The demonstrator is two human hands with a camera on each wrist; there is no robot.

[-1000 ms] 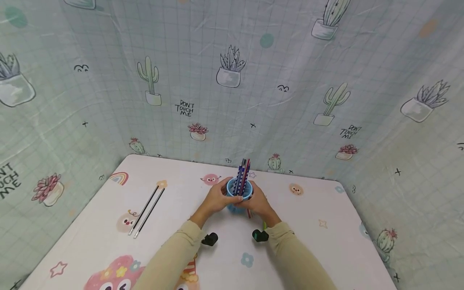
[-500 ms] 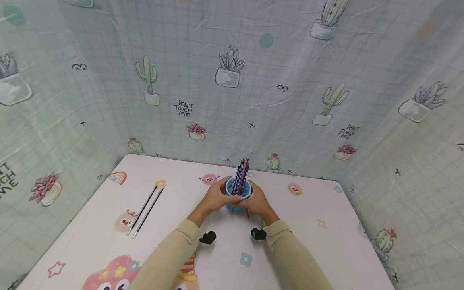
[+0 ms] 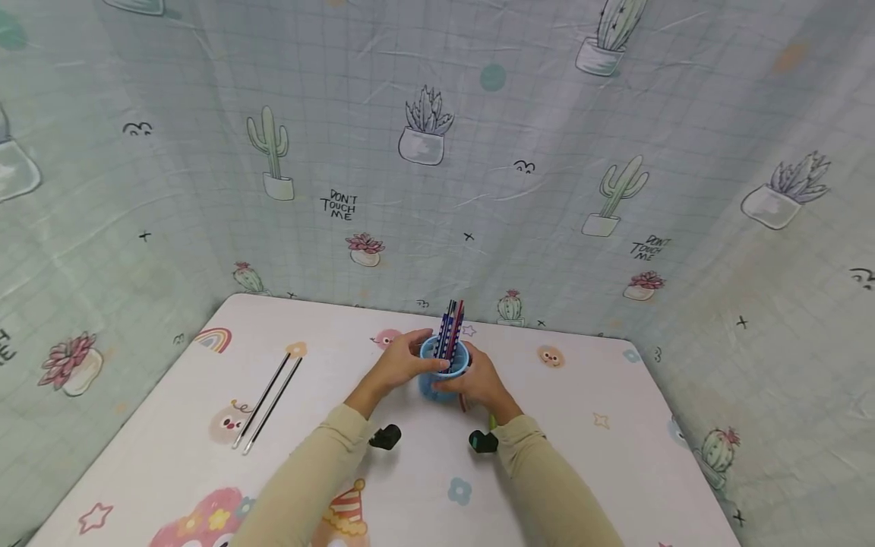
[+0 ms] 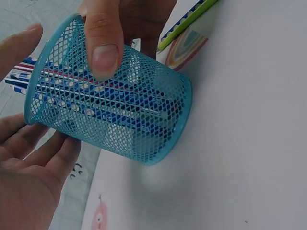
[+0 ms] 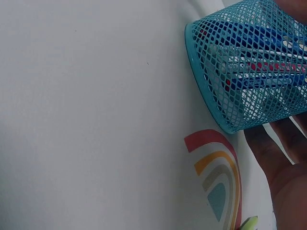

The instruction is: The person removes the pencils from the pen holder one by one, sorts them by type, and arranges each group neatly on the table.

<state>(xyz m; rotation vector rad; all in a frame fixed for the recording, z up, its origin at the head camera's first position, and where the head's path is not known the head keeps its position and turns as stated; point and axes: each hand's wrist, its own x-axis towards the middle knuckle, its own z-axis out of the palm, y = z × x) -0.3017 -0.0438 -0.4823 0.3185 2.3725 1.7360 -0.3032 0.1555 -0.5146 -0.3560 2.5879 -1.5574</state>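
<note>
A light-blue mesh pen cup (image 3: 437, 389) stands between my hands at the middle of the table, base down at the tabletop. Several pencils (image 3: 449, 330), mostly blue with white dots plus a red one, stick out of it. My right hand (image 3: 481, 377) grips the cup, its thumb pressed on the near mesh and its fingers round the far side. Loosely beside the left wall is my left hand (image 3: 402, 363). In the left wrist view its thumb (image 4: 20, 45) is off the mesh near the rim, and its fingers lie relaxed along the side.
Two thin dark sticks (image 3: 268, 403) with pale ends lie on the left of the table (image 3: 581, 471). A green stick with a blue dotted side (image 4: 188, 23) lies near the right wrist. A patterned curtain (image 3: 472, 190) hangs behind and at both sides.
My left thumb has lifted from the cup's near wall to its rim, and the left hand has loosened. The right hand keeps its hold. The whole view has shifted slightly.
</note>
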